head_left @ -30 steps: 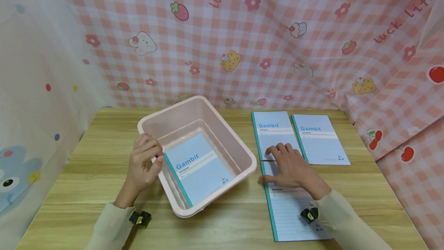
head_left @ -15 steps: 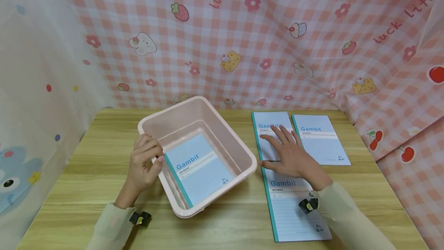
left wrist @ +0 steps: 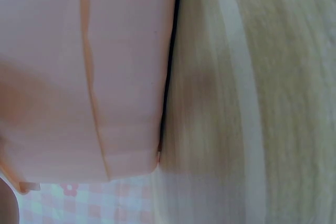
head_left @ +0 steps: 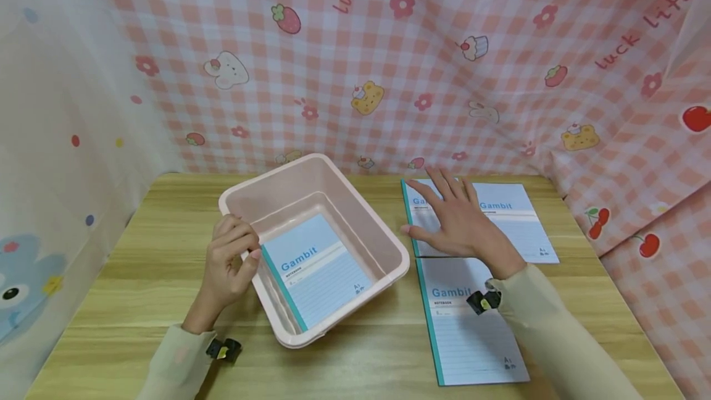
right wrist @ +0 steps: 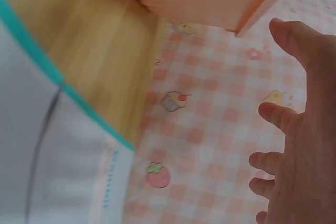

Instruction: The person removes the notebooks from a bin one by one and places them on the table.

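My left hand (head_left: 230,261) grips the left rim of a pale pink plastic basin (head_left: 300,181), fingers curled over the edge. Inside the basin lies a light blue Gambit notebook (head_left: 319,270) with a teal spine. My right hand (head_left: 461,221) is spread above the back-left notebook (head_left: 422,217), partly hiding it. In the right wrist view the right hand (right wrist: 299,114) has its fingers apart and holds nothing. A second notebook (head_left: 522,227) lies at the back right, and a third (head_left: 472,338) lies in front, under the right wrist. The left wrist view shows the basin's outer wall (left wrist: 126,77).
Everything stands on a wood-grain table (head_left: 166,233). A pink checked curtain (head_left: 333,60) hangs right behind its back edge, and a pale curtain (head_left: 66,110) hangs on the left. A black wrist camera (head_left: 224,349) sits on the left sleeve.
My right hand has moved away from me, from the seam between the near notebooks to above the back-left one, and its fingers have straightened. The left hand and basin have stayed put.
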The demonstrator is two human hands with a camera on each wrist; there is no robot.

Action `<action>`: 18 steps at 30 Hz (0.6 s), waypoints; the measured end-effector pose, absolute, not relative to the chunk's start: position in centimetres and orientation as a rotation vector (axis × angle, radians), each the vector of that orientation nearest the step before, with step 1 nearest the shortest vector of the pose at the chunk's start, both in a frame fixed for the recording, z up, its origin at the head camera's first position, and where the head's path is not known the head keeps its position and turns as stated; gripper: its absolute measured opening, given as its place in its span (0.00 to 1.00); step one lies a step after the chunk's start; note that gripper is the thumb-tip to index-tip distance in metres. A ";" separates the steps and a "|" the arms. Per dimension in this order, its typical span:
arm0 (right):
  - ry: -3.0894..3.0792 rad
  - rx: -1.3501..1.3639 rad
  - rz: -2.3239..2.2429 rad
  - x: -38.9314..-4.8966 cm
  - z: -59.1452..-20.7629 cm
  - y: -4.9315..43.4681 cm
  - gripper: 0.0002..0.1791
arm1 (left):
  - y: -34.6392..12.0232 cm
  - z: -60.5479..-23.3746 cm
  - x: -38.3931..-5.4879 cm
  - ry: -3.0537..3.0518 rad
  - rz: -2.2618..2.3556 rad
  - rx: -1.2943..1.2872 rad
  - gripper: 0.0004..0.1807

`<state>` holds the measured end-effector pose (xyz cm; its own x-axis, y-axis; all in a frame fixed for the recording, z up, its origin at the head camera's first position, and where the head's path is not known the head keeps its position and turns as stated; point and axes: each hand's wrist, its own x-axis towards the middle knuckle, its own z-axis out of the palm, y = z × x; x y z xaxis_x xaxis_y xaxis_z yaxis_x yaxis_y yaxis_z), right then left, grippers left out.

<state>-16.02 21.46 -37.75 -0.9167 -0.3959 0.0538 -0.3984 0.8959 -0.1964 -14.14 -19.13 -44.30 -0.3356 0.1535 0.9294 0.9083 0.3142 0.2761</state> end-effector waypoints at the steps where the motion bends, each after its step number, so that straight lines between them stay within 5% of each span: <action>1: -3.037 0.643 0.318 -16.1 -37.4 21.3 0.48 | -19.1 -44.3 -14.2 -1.721 -1.098 -0.963 0.26; 18: -2.956 0.756 0.338 -18.0 -32.7 16.9 0.49 | -19.2 -44.4 -14.1 -1.721 -1.110 -0.959 0.25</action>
